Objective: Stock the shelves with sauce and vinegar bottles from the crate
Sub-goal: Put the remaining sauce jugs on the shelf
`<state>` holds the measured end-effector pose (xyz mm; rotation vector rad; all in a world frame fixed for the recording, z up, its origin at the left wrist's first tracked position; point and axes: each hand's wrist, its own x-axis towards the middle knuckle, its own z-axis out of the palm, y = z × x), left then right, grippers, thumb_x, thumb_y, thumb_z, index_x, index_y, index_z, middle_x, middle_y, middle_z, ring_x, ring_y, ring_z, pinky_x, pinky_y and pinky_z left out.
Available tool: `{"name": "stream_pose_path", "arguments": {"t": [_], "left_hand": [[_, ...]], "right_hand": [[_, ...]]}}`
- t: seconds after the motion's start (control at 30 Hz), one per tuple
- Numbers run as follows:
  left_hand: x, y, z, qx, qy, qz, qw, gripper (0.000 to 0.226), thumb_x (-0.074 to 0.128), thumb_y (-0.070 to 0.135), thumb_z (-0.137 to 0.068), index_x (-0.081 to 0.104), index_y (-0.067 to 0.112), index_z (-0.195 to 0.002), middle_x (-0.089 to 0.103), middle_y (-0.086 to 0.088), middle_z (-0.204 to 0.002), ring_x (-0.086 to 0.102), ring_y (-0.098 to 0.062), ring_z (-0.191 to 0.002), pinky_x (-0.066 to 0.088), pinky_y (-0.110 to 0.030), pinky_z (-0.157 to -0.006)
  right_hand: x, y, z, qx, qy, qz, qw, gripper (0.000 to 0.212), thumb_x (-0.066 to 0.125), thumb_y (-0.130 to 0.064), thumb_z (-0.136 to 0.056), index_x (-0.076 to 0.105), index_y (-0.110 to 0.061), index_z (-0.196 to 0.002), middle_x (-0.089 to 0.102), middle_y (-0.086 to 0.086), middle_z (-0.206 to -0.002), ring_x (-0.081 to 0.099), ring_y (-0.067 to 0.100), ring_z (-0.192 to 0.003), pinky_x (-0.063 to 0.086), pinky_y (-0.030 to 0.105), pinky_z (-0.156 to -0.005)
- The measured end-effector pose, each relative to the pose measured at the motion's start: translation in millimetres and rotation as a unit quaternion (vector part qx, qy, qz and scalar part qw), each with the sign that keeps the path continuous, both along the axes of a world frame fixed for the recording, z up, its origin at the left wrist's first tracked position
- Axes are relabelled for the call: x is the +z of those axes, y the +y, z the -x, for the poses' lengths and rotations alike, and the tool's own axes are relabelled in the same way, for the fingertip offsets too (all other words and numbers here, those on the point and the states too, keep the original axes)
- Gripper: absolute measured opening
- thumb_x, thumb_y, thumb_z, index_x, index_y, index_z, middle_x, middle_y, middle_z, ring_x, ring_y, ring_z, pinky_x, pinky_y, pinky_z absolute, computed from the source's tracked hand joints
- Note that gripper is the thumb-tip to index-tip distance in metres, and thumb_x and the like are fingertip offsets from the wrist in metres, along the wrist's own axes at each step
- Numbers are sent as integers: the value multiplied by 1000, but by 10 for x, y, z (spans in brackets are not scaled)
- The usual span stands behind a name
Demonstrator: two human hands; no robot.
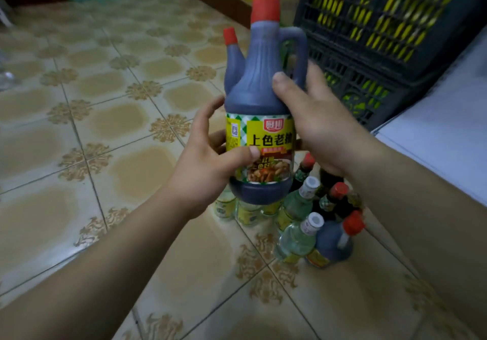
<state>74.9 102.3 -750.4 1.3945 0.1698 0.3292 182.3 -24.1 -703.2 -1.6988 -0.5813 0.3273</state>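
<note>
We are holding a dark sauce bottle upright at the centre of the frame, clear of the floor. It is carrying a red cap, a moulded handle on its right shoulder and a yellow label with a green check border. The left hand is wrapping the lower body from the left, its grip pinching the label with the thumb lying across the front. The right hand is closing on the bottle's right side, thumb pressing the shoulder just above the label, fingers curling behind near the handle. A second dark bottle with a red cap is showing just behind the first, to its upper left; we cannot tell what is supporting it.

Below the held bottle, in the lower centre-right, a cluster of bottles is standing on the tiled floor: clear ones with white caps and dark ones with red caps, packed close together. A dark plastic crate is filling the upper right, with yellow showing through its lattice. A pale flat surface is running along the right edge.
</note>
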Motion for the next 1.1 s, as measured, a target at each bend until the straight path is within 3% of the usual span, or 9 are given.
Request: {"name": "stream_pose_path", "arguments": {"t": [0.17, 0.23, 0.33, 0.43, 0.53, 0.63, 0.73, 0.97, 1.1], "left_hand": [[498, -342, -300, -93, -26, 43, 994, 63, 76, 14, -59, 46, 33, -112, 75, -1, -89, 72, -19, -82, 56, -28, -65], [671, -553, -368, -159, -27, 16, 987, 81, 84, 11, -56, 44, 36, -122, 73, 0, -102, 71, -16, -90, 56, -27, -71], [970, -931, -444, -262, -39, -30, 964, 103, 81, 25, -54, 28, 38, -142, 62, 2, -126, 65, -16, -107, 55, -31, -85], [1353, -1344, -507, -317, -50, -57, 945, 112, 80, 34, -50, 22, 42, -146, 59, 0, -125, 65, -14, -106, 53, -37, -93], [1748, -1768, -499, -384, -75, -57, 919, 107, 82, 30, -53, 26, 47, -143, 61, -1, -123, 67, -17, -103, 52, -43, -93], [2112, -2177, -382, -452, -110, -42, 884, 88, 80, 11, -66, 38, 50, -133, 64, 2, -117, 69, -17, -96, 57, -36, -81], [2441, -2533, -199, -499, -140, -34, 855, 78, 79, 14, -60, 46, 56, -117, 66, 4, -113, 70, -17, -94, 57, -32, -79], [2798, -3501, -15, -509, -165, -52, 843, 81, 76, 3, -73, 33, 51, -122, 62, 11, -112, 70, -10, -91, 57, -29, -76], [2907, -4315, -84, -523, -175, -81, 830, 83, 77, 3, -73, 33, 53, -123, 60, 7, -118, 69, -13, -93, 56, -33, -79]], "right_hand": [[539, -520, 28, -74, 45, -33, 996, 41, 68, -38, -86, 41, -35, -116, 64, -4, -111, 69, 12, -90, 53, 29, -64], [755, -777, 78, -146, 27, -34, 988, 48, 74, -42, -77, 46, -31, -115, 66, 0, -110, 70, 16, -90, 55, 35, -68], [1120, -1185, 228, -236, -5, -30, 971, 45, 71, -40, -83, 45, -27, -117, 67, 0, -105, 71, 11, -82, 52, 27, -59], [1556, -1633, 476, -304, -22, -7, 953, 44, 66, -41, -86, 38, -30, -119, 65, -3, -106, 70, 10, -79, 51, 22, -52], [2024, -2046, 793, -370, -51, 30, 927, 47, 64, -45, -87, 33, -32, -120, 62, -9, -105, 68, 11, -86, 53, 28, -61], [2453, -2378, 1187, -416, -81, 60, 904, 53, 67, -43, -85, 29, -34, -122, 57, -18, -100, 64, 6, -90, 54, 29, -72], [2759, -2679, 1554, -444, -83, 73, 889, 59, 74, -31, -82, 30, -32, -120, 60, -10, -108, 64, 13, -97, 55, 36, -81], [2984, -3585, 1935, -484, -104, 60, 867, 51, 71, -31, -85, 38, -26, -123, 62, -6, -111, 65, 14, -99, 57, 39, -83], [3071, -4372, 1967, -493, -65, 82, 864, 50, 64, -46, -87, 29, -36, -121, 56, -18, -105, 60, 10, -95, 54, 46, -76]]}}
